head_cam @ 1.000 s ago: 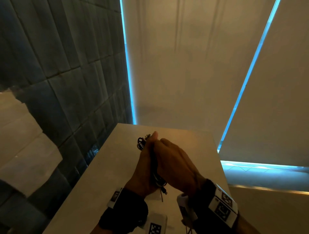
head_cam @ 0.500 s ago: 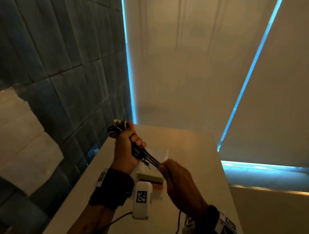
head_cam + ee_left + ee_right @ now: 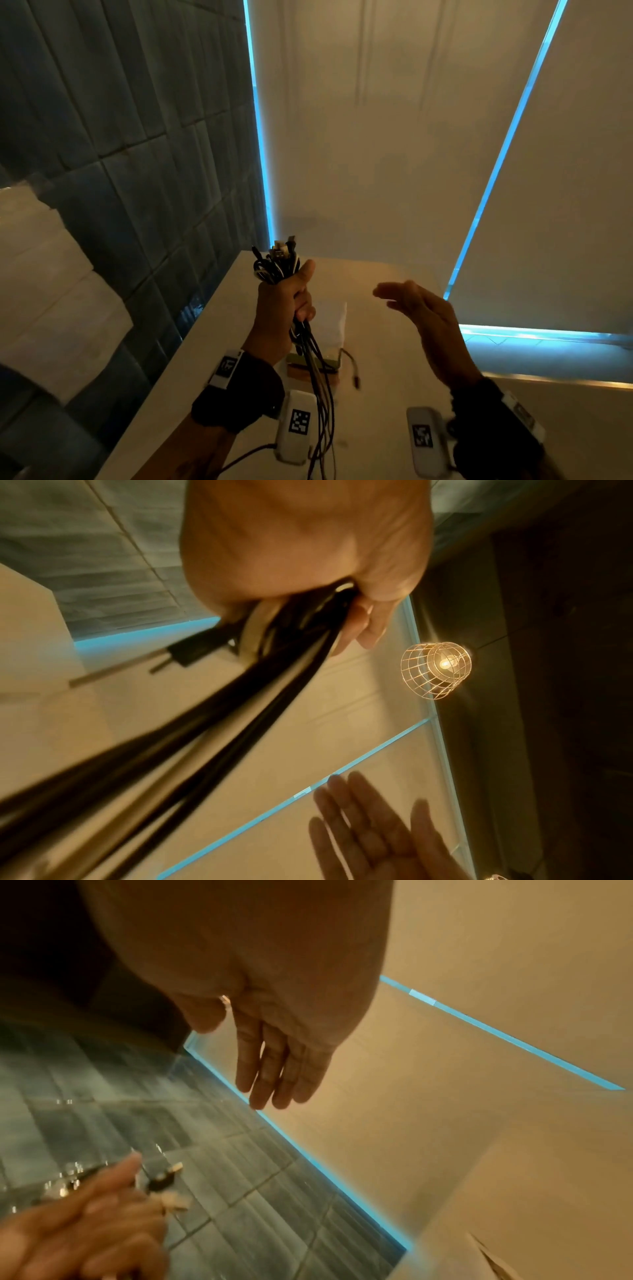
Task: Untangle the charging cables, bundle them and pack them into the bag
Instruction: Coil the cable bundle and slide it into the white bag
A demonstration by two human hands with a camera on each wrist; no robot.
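My left hand [image 3: 286,301] grips a bundle of dark charging cables [image 3: 277,265] upright above the table. Plug ends stick out over my fist and the loose strands [image 3: 320,383] hang down toward the table's near edge. The left wrist view shows the strands [image 3: 274,674] streaming blurred out of my fist [image 3: 359,610]. My right hand [image 3: 416,317] floats to the right of the bundle with straight fingers, palm turned left, holding nothing; its fingers [image 3: 270,1074] are spread slightly. A white pouch [image 3: 330,322] lies on the table behind the hanging strands.
A pale table [image 3: 383,359] runs from me to the wall. A green and tan block [image 3: 317,365] lies under the strands, with a thin loose cable [image 3: 352,370] beside it. Dark tiled wall [image 3: 137,171] on the left, a cage lamp [image 3: 436,666] overhead.
My right hand let go of the strands and swung out to the right, opening. My left hand moved the bundle right, toward the table's middle.
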